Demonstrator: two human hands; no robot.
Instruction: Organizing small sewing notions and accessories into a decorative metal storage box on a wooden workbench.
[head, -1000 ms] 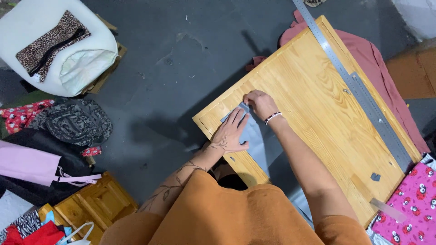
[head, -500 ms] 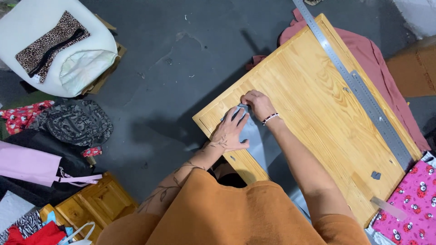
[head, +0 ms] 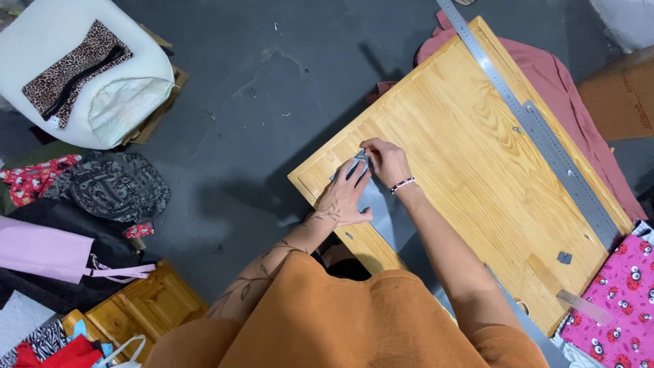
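Note:
A strip of grey fabric (head: 379, 208) lies on a light wooden board (head: 477, 170) and runs back toward my body. My left hand (head: 343, 198) presses flat on its left side, fingers pointing at its far end. My right hand (head: 385, 159) pinches the far end of the grey fabric, which is bunched between the fingers. A beaded bracelet (head: 402, 184) sits on my right wrist. I wear an orange top (head: 340, 320).
A long metal ruler (head: 538, 133) lies along the board's right side, with a small grey scrap (head: 564, 257) near it. Pink-red cloth (head: 545, 75) lies under the board. Pink printed fabric (head: 623, 300) is at right. White cushion (head: 82, 68), fabric piles (head: 68, 225) and a wooden box (head: 136, 310) at left.
Both hands stayed at the far end of the grey fabric. My right hand's fingers have closed in and bunched the fabric's end more tightly.

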